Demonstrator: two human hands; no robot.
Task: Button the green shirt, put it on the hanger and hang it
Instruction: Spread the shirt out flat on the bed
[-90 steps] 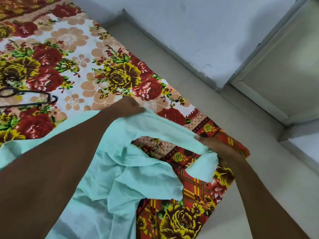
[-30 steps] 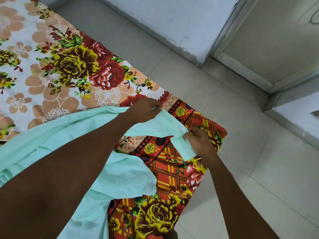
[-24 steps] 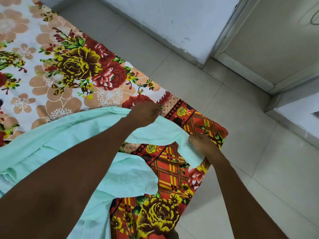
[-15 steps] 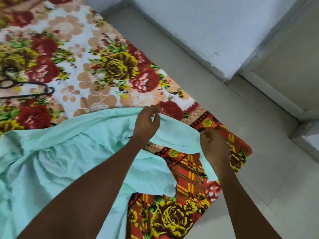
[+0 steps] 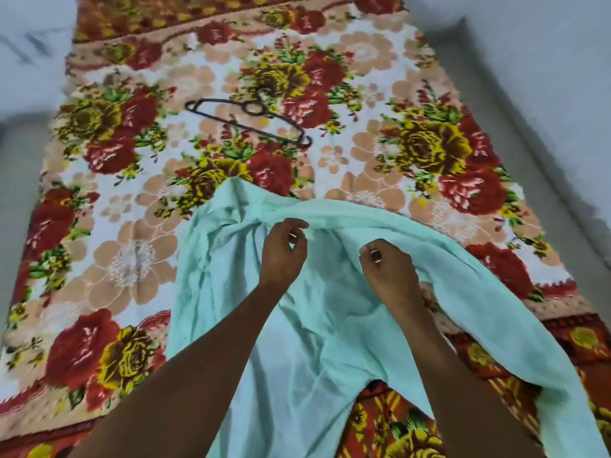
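**Both hands on the shirt, hanger beyond**

Lowest in frame, the green shirt (image 5: pixel 317 342) lies crumpled on the floral blanket (image 5: pixel 125 259), running from the bottom edge up to mid-frame, with one long fold trailing to the lower right. At its upper edge the left hand (image 5: pixel 284 252) pinches a fold of cloth between thumb and curled fingers. The right hand (image 5: pixel 390 276) sits just beside it, to the right, its fingers curled into the fabric. No buttons are discernible. Farther up, well apart from both hands, the black hanger (image 5: pixel 248 122) lies flat, its long axis slanting from upper left to lower right. The left hand looks nearer to it.
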